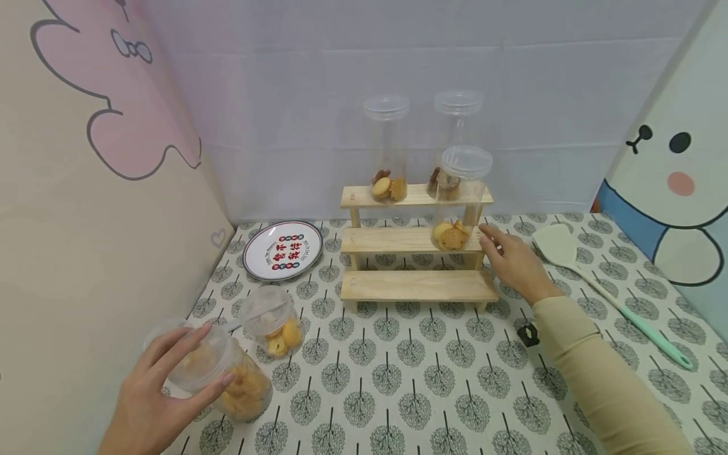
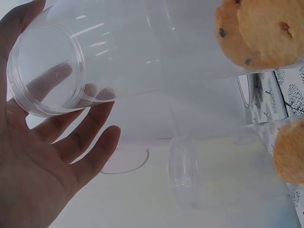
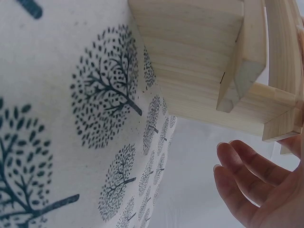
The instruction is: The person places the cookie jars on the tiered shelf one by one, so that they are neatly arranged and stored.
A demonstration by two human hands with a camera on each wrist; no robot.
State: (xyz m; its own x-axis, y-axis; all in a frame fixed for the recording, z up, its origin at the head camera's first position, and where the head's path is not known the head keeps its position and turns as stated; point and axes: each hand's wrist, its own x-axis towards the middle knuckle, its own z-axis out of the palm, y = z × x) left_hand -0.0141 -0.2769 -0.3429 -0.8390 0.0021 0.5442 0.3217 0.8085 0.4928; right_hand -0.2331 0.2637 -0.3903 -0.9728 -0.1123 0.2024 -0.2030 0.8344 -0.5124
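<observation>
At the front left, my left hand (image 1: 156,385) holds a clear plastic jar (image 1: 244,385) of round biscuits by its lid end. The left wrist view shows the thumb and fingers around that screw lid (image 2: 45,71). Just beyond stands a second clear jar (image 1: 275,322) with yellow biscuits. My right hand (image 1: 517,262) is at the right end of a three-step wooden stand (image 1: 398,240), close to a tall jar (image 1: 459,202) of biscuits on the middle step. In the right wrist view its fingers (image 3: 247,166) extend loosely beside the stand, holding nothing visible.
Two more tall jars, one at left (image 1: 387,148) and one at right (image 1: 455,145), stand on the top step. A printed plate (image 1: 309,246) lies left of the stand. A spatula (image 1: 597,287) and a small black object (image 1: 528,335) lie at right on the tree-patterned cloth.
</observation>
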